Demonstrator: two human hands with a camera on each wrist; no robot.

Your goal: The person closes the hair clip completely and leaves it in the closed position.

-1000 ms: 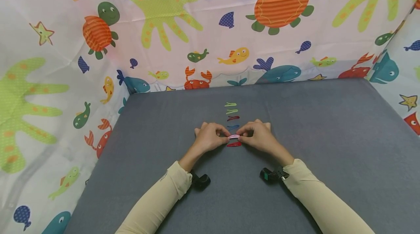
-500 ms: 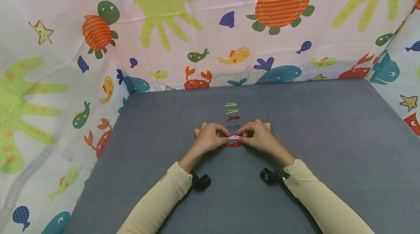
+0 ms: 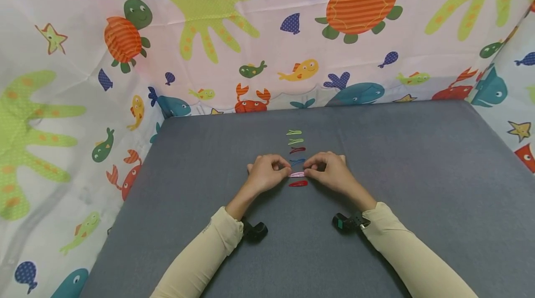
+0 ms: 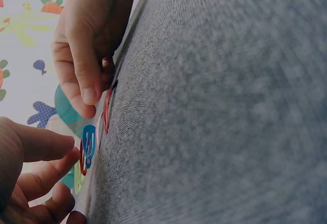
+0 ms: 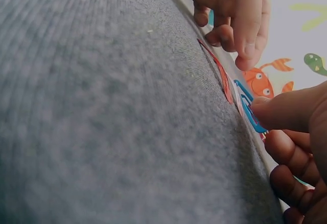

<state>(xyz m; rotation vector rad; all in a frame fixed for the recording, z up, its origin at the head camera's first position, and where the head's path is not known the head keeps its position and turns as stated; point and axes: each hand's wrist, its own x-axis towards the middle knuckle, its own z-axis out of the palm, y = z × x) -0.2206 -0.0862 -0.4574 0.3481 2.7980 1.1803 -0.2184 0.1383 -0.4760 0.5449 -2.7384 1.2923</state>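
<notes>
Pink clip (image 3: 297,174) is lying on the worktop (image 3: 288,261) between the left hand (image 3: 266,171) and right hand (image 3: 330,171), whose loosely bent fingers are seemingly gripping nothing; it and the near red clip (image 3: 298,184) are lying closed, four farther clips (image 3: 298,150) remaining unclosed.

Is a slim pink hair clip (image 3: 297,174); lies crosswise on the grey counter (image 3: 409,158), between a blue clip (image 3: 297,162) and a red clip (image 3: 298,184).
</notes>
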